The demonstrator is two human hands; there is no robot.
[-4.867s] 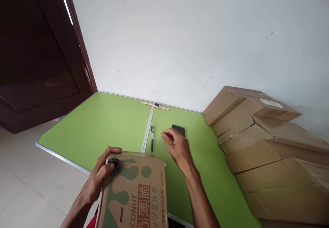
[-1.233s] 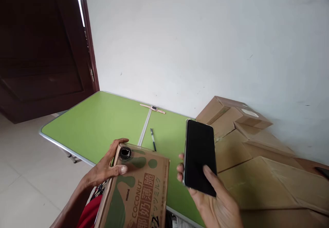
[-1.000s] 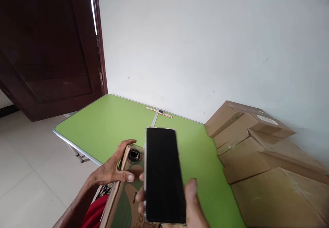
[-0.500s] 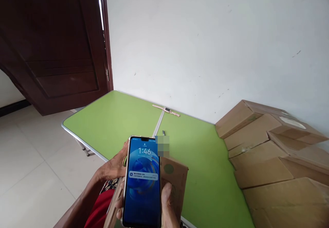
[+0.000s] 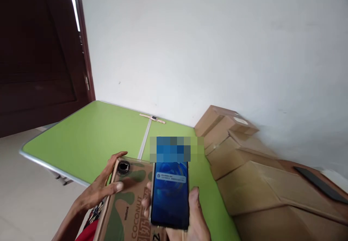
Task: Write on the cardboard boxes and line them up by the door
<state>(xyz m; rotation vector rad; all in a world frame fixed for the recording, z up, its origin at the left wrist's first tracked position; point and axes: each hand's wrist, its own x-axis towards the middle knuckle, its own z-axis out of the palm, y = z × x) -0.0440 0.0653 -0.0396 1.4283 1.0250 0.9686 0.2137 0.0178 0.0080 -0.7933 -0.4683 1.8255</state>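
Far out at ten o'clock stands a dark door (image 5: 32, 59); below it, from nine o'clock inward, spreads the green worktop (image 5: 87, 139). At about eight o'clock the left hand (image 5: 104, 185) has hold of the printed carton (image 5: 129, 194), thumb spread on its face, fingers curled over its left edge. A dark-rimmed hole (image 5: 124, 167) sits at the carton's eleven o'clock corner. Holding this well, I judge, means a firm thumb placed clear of that hole, with the carton kept from tipping. Close to the centre, towards eight, a pink-strapped watch (image 5: 153, 118) lies near the worktop's far edge. At six o'clock the lit phone (image 5: 170, 203) is in the right hand (image 5: 199, 217), its thumb along one side and fingertips wrapped round the other, face up to the wearer. A grip on the edges looks right: it leaves the screen free; a level wrist should keep it readable. At four o'clock brown boxes (image 5: 239, 175) are piled, with a dark flat object (image 5: 320, 183) beyond them.

As for what is hidden: most of the left hand's fingers lie behind the carton, whose lower end is cut off at six to seven o'clock, so its support cannot be told. The phone covers part of the carton; whether they touch is unclear. Pixel blocks mask the phone's top, and its notice is too small to read.
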